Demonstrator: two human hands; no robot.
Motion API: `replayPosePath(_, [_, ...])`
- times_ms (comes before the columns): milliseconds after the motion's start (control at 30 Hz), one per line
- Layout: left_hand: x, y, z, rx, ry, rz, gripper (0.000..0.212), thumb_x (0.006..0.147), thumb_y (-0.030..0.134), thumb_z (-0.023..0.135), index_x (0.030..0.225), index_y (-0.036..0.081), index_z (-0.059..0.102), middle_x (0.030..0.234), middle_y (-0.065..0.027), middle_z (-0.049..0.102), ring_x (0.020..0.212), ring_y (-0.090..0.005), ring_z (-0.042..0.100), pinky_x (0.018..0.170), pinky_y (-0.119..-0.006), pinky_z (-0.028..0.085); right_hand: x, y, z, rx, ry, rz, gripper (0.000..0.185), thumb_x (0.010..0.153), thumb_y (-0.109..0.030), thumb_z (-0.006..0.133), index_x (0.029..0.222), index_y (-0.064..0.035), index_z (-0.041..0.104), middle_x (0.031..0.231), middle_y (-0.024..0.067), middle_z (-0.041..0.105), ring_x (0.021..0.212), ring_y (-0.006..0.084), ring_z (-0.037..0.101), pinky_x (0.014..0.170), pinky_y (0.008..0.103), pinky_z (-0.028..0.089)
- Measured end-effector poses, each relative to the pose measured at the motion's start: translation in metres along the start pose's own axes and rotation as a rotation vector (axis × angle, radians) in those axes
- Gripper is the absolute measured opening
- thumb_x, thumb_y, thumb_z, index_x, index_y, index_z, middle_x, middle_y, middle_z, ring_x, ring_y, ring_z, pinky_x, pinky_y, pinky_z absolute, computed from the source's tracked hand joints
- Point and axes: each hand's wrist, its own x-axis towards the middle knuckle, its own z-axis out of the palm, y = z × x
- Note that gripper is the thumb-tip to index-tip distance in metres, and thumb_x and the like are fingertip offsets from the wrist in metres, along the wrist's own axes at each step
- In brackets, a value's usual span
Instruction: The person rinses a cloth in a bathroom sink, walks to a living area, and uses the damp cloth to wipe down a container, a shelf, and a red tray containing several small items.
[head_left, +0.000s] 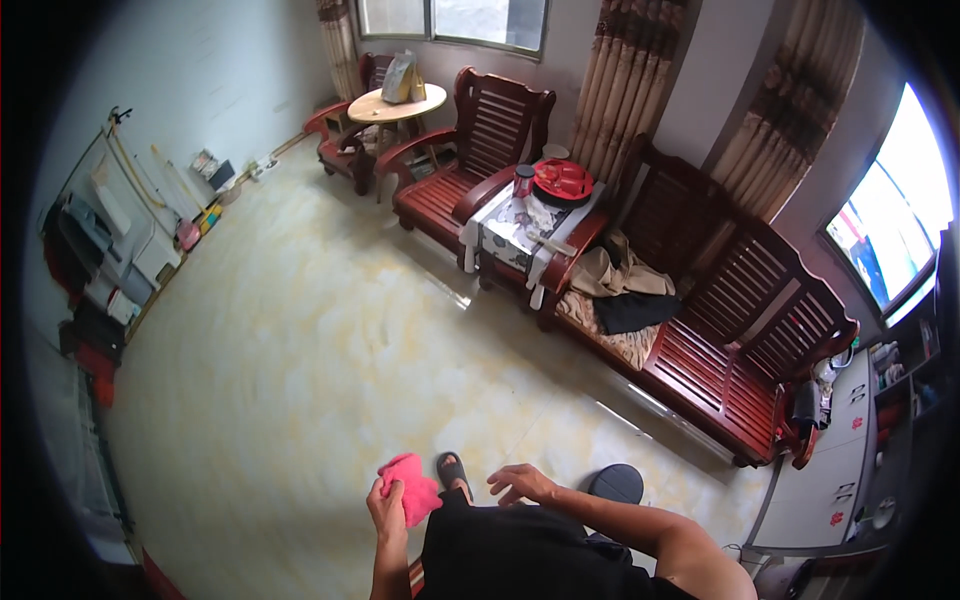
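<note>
My left hand (387, 508) grips a bunched pink cloth (412, 489), low in the view and left of my dark clothing. The cloth hangs above the tiled floor, beside my foot in a dark slipper (452, 470). To the right, my right hand (522, 484) is held in front of my body with its fingers apart and bent, and nothing is in it. A round dark stool (616, 484) stands on the floor just beyond my right forearm.
A slatted wooden sofa (705, 367) holds clothes and a cushion. Left of it are a cloth-covered side table (504, 238) with a red tray (564, 182), an armchair (480, 142) and a round table (390, 109). Cleaning tools (191, 225) line the left wall; a cabinet (814, 480) is at right.
</note>
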Motion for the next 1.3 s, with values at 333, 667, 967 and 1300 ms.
replayPosePath(333, [0.161, 0.060, 0.095, 0.137, -0.399, -0.082, 0.011, 0.085, 0.008, 0.059, 0.092, -0.001, 0.060, 0.079, 0.0001, 0.058, 0.070, -0.0059, 0.050, 0.060, -0.023, 0.043, 0.079, -0.044, -0.028, 0.354, 0.295, 0.231, 0.036, 0.093, -0.029, 0.050, 0.114, -0.0016, 0.058, 0.099, 0.0118, 0.063, 0.081, 0.0214, 0.065, 0.075, 0.0297, 0.053])
replayPosePath(667, [0.270, 0.048, 0.229, 0.438, -0.662, -0.002, 0.027, 0.080, 0.019, 0.064, 0.092, -0.002, 0.053, 0.087, -0.0127, 0.062, 0.082, -0.0189, 0.058, 0.071, -0.034, 0.048, 0.158, -0.094, -0.136, 0.474, 0.474, 0.091, 0.030, 0.094, -0.023, 0.046, 0.110, -0.0010, 0.059, 0.095, 0.0117, 0.064, 0.072, 0.0197, 0.065, 0.069, 0.0296, 0.053])
replayPosePath(967, [0.281, 0.120, 0.353, 0.758, -1.181, 0.647, 0.039, 0.081, 0.027, 0.064, 0.111, 0.006, 0.052, 0.092, -0.0188, 0.064, 0.082, -0.0357, 0.063, 0.069, -0.042, 0.051, 0.218, -0.206, -0.234, 1.272, 0.353, -0.256, 0.049, 0.096, -0.040, 0.040, 0.130, -0.0052, 0.045, 0.123, 0.0126, 0.055, 0.110, 0.0292, 0.054, 0.094, 0.0431, 0.044])
replayPosePath(1300, [0.414, 0.112, 0.442, 0.322, -1.130, 0.340, 0.041, 0.082, 0.019, 0.068, 0.117, 0.002, 0.054, 0.119, -0.0135, 0.055, 0.102, -0.0219, 0.059, 0.084, -0.030, 0.048, 0.290, -0.219, -0.316, 1.232, 0.572, -0.226, 0.053, 0.096, -0.048, 0.034, 0.126, -0.0062, 0.048, 0.121, 0.0110, 0.056, 0.110, 0.0234, 0.054, 0.096, 0.0366, 0.041])
